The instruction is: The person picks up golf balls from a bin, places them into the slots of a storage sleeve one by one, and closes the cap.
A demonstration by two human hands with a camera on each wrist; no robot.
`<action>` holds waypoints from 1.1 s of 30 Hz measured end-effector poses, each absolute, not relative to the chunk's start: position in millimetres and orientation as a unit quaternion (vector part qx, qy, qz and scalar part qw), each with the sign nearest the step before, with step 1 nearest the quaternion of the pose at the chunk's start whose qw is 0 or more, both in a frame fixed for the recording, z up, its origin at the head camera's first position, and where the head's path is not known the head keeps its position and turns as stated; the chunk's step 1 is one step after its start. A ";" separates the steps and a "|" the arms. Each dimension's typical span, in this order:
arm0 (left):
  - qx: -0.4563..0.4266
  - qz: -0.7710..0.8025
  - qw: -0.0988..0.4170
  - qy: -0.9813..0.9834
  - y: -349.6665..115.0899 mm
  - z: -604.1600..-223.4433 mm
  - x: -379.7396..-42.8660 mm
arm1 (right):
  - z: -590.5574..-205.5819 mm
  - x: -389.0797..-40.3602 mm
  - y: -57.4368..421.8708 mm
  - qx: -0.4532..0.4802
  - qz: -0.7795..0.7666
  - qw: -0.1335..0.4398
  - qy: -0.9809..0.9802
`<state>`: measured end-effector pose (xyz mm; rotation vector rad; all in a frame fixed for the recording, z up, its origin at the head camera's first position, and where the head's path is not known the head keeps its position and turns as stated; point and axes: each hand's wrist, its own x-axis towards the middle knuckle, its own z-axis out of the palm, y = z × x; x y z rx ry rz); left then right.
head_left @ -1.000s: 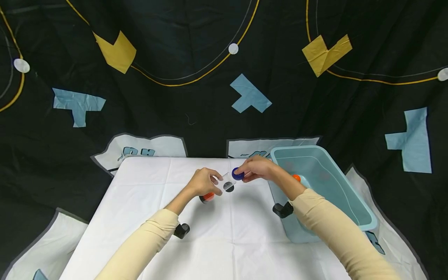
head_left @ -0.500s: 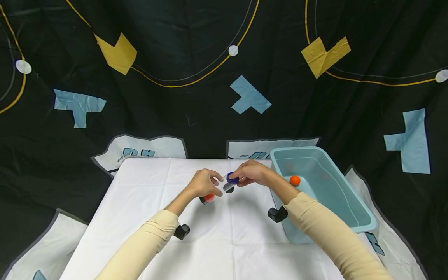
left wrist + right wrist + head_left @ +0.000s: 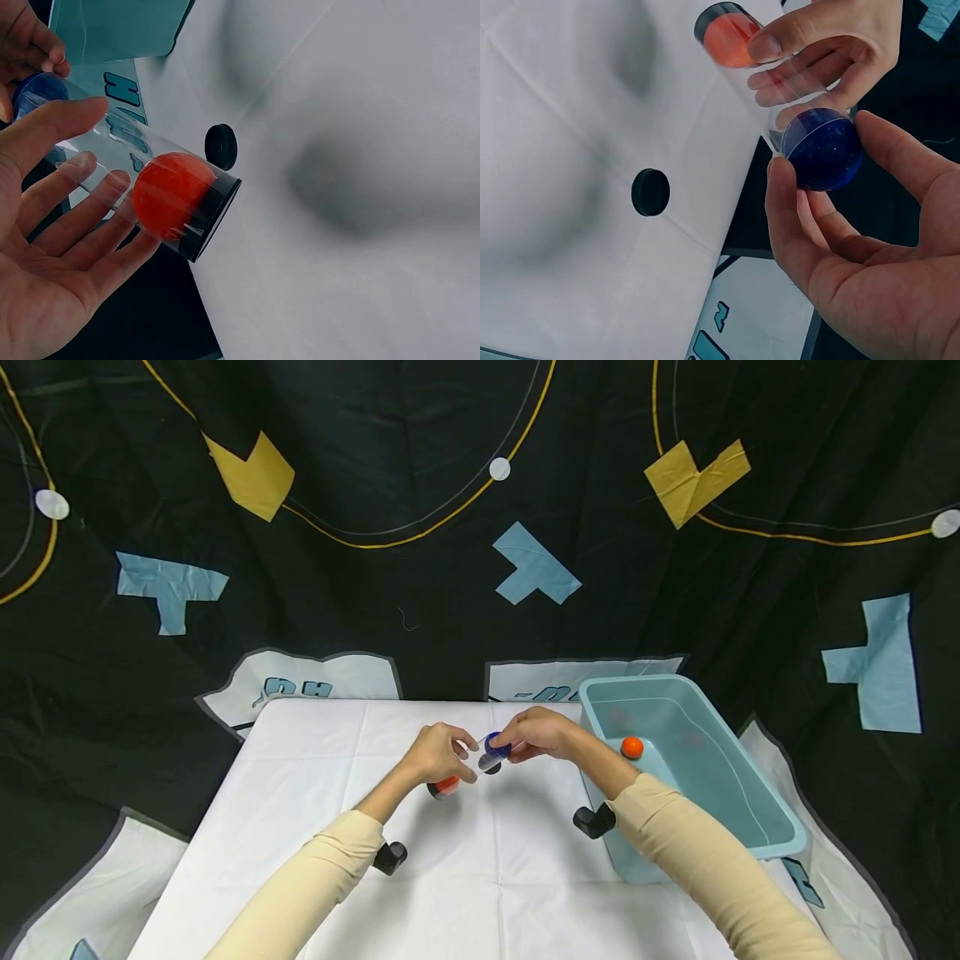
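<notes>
My left hand grips a clear plastic tube, tilted above the white table. An orange-red ball sits inside at the tube's lower end, against its black end cap. My right hand pinches a dark blue ball between thumb and fingers at the tube's upper mouth. In the right wrist view the tube's rim crosses over the blue ball, which is partly within the mouth. Below the tube, a loose black cap lies on the table.
A light blue plastic bin stands at the table's right side, with an orange ball in it. The white-covered table ends at a black cloth backdrop. Black wrist mounts stick out beneath both forearms.
My right hand has moved left with the blue ball, bringing it to the tube's mouth. The left hand and the tube stay in place. The orange ball in the bin has come into fuller view.
</notes>
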<state>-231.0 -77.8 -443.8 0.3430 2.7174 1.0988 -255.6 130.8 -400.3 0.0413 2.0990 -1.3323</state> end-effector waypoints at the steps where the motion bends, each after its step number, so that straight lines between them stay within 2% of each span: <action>1: 0.116 0.370 0.095 0.917 -77.6 -443.6 -230.8 | -400.0 -255.5 131.0 0.015 -0.506 0.322 0.800; 17: 0.122 0.364 0.099 0.918 -80.3 -446.8 -230.6 | -392.4 -260.2 143.7 0.023 -0.484 0.313 0.817; 33: 0.116 0.368 0.101 0.917 -86.4 -450.2 -230.3 | -347.1 -283.4 235.2 0.039 -0.510 0.272 0.815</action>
